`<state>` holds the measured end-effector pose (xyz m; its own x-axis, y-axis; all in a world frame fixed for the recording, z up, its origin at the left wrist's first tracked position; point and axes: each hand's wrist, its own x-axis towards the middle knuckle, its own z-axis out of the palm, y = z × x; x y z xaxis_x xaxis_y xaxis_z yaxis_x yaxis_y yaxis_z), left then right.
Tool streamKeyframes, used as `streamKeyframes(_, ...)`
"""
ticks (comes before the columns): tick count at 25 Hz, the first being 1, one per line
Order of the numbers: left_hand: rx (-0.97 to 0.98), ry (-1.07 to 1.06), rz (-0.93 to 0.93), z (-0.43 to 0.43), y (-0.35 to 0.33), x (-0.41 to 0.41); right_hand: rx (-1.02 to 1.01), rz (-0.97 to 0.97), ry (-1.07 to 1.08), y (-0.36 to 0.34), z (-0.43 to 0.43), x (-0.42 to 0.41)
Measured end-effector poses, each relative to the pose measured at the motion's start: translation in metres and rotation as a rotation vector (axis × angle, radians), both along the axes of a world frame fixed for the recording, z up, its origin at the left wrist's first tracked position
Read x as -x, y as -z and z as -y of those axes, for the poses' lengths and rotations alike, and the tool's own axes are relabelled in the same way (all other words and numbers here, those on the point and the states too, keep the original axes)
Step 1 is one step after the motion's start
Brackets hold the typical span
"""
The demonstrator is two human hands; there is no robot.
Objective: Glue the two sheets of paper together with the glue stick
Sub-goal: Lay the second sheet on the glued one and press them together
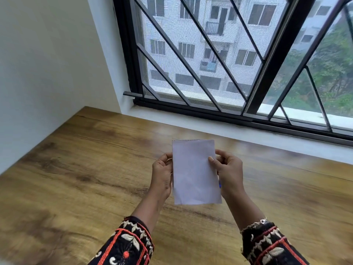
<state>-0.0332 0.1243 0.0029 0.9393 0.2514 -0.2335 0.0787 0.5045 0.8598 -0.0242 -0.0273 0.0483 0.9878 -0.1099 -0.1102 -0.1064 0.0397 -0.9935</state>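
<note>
From the head view, just below the centre of the frame, your left hand and right hand pinch the long edges of the white paper, lifted above the wooden surface. It looks light, thin and floppy, so grip the edges gently, since creasing seems likely. A blue sliver by your right palm may be the glue stick; it's unclear.

The paper hides most left-hand fingers and a small blue object.
</note>
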Motion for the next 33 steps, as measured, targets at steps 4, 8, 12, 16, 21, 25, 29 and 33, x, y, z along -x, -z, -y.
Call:
streamKeyframes(4,0.005,0.014,0.009,0.001,-0.003,0.0,-0.051,-0.02,-0.002,-0.002,-0.001,-0.001)
streamKeyframes(8,0.013,0.029,0.016,0.003,-0.005,0.002,-0.084,-0.034,-0.009,-0.003,0.001,0.0)
streamKeyframes(12,0.024,0.041,0.029,0.004,-0.006,0.004,-0.107,-0.043,-0.003,-0.003,0.002,-0.001)
streamKeyframes(16,0.03,0.039,0.03,0.006,-0.007,0.005,-0.113,-0.053,0.002,-0.002,0.002,-0.002)
streamKeyframes(21,0.05,0.029,0.032,0.006,-0.01,0.006,-0.114,-0.054,0.008,0.0,0.005,-0.005)
streamKeyframes(25,0.059,0.027,0.05,0.006,-0.015,0.007,-0.11,-0.05,0.012,0.0,0.005,-0.007)
streamKeyframes(29,0.002,0.038,0.061,0.004,-0.023,0.005,-0.103,-0.049,0.013,0.001,0.007,-0.008)
streamKeyframes(33,-0.004,-0.016,0.064,0.002,-0.036,-0.002,-0.118,-0.054,0.013,0.0,0.006,-0.009)
